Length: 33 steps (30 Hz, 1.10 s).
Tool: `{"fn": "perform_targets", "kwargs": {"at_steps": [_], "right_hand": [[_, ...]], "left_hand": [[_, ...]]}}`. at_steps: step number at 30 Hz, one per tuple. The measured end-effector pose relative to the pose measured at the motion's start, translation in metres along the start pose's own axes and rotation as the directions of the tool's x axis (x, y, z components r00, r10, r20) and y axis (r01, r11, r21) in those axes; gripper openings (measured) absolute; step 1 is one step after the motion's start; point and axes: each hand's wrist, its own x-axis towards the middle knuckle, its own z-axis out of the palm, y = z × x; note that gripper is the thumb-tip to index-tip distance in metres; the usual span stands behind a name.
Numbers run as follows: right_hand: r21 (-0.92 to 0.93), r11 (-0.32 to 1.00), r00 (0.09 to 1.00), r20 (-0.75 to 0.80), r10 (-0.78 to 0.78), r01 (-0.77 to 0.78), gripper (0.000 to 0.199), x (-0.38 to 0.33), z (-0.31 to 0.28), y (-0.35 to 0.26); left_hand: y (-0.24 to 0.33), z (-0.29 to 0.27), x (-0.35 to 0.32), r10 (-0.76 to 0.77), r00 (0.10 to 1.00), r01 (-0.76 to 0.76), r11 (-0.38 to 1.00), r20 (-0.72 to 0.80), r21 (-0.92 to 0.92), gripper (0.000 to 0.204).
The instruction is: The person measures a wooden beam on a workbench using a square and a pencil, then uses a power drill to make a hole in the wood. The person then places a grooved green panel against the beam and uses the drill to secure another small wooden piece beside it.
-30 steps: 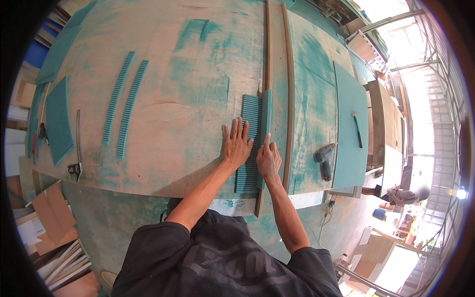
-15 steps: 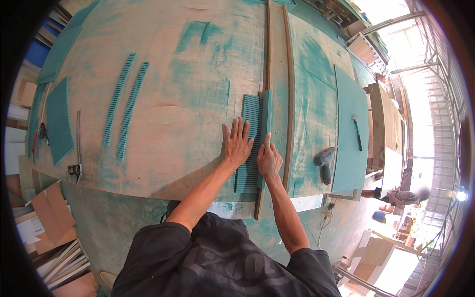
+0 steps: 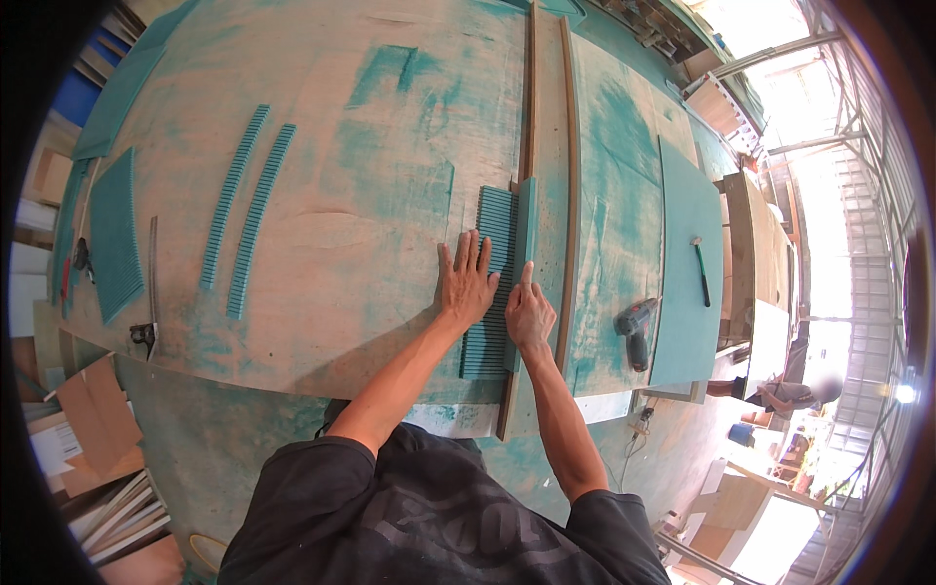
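A ridged teal panel (image 3: 492, 346), made of narrow parallel slats, lies on the large work table near its front edge. My left hand (image 3: 470, 283) rests flat on the panel's left side, fingers spread. A narrow teal strip (image 3: 526, 219) runs along the panel's right side, next to a long wooden rail. Over this strip is my right hand (image 3: 531, 314), its index finger stretched forward along it and its other fingers curled at the side. The thumb lies toward the panel. Part of the strip is hidden beneath this hand.
Two thin ridged teal strips (image 3: 234, 195) lie left of centre. Farther left are a ridged teal piece (image 3: 119, 239) and a square (image 3: 145, 333). To the right, beyond the wooden rails (image 3: 572, 146), lie a cordless drill (image 3: 637, 331) and a hammer (image 3: 701, 271). Another person (image 3: 788, 395) is at far right.
Both hands keep their place on the panel and strip. The view has shifted very slightly.
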Motion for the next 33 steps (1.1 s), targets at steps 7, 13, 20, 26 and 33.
{"fn": "perform_targets", "kwargs": {"at_steps": [7,13,20,26,33], "right_hand": [[0.003,1.000,1.000,0.023,0.014,-0.014,0.058,0.008,-0.001,-0.002],[0.019,1.000,1.000,-0.004,0.010,-0.010,0.058,0.015,0.000,-0.001],[-0.005,0.999,0.999,0.010,0.033,-0.033,0.057,0.026,0.004,0.001],[0.000,1.000,1.000,0.001,0.020,-0.020,0.057,0.029,0.003,0.000],[-0.002,1.000,1.000,0.004,0.026,-0.026,0.056,0.035,0.003,0.001]], "left_hand": [[-0.004,0.000,0.007,0.003,1.000,-0.003,1.000,-0.017,-0.001,0.073],[-0.004,-0.002,0.014,0.003,1.000,-0.003,1.000,0.000,0.023,0.073],[-0.006,0.000,0.025,0.001,1.000,-0.001,1.000,-0.003,0.018,0.073],[-0.008,0.003,0.028,0.005,1.000,-0.004,0.999,-0.023,0.043,0.073],[-0.008,0.002,0.033,0.007,1.000,-0.006,0.999,-0.026,0.046,0.074]]}}
